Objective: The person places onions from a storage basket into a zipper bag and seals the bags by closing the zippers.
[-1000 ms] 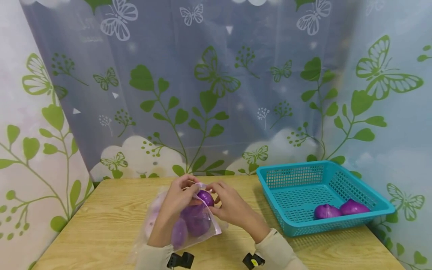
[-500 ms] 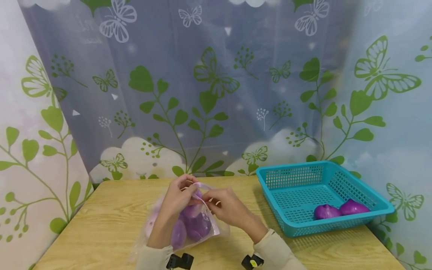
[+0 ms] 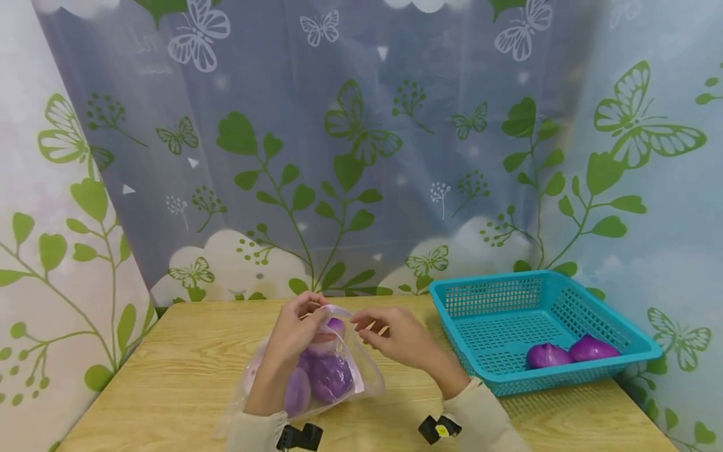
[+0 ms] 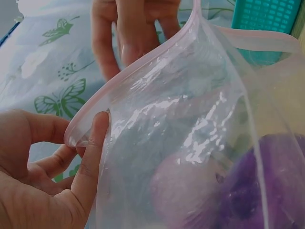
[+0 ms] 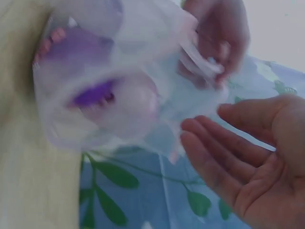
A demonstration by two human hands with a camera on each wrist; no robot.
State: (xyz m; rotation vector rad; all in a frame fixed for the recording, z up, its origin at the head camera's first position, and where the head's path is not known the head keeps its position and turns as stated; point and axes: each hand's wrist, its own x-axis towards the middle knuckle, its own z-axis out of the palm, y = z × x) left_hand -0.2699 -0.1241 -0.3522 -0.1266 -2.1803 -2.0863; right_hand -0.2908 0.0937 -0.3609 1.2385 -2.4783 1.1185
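My left hand (image 3: 296,329) pinches the pink-edged mouth of a clear plastic zip bag (image 4: 138,124) between thumb and fingers. Inside the bag lie several purple onions, one dark and shiny onion (image 3: 332,378) at the front and a paler onion (image 3: 297,392) beside it. Just right of the bag's mouth is my right hand (image 3: 398,336), its fingers loosely bent with nothing in them. The right wrist view shows that right hand (image 5: 252,162) palm up beside the bag, apart from it. The bag's left side is partly hidden behind my left forearm.
A turquoise perforated basket (image 3: 503,329) stands on the right of the wooden table (image 3: 186,351). Two purple items, a rounder onion (image 3: 546,356) and a pointed onion (image 3: 593,347), lie in its front right corner. A butterfly-patterned curtain (image 3: 361,188) hangs behind.
My right hand held an onion at the bag's mouth, let it go inside, and has drawn back to the right with nothing in it. My left hand keeps its pinch on the bag.
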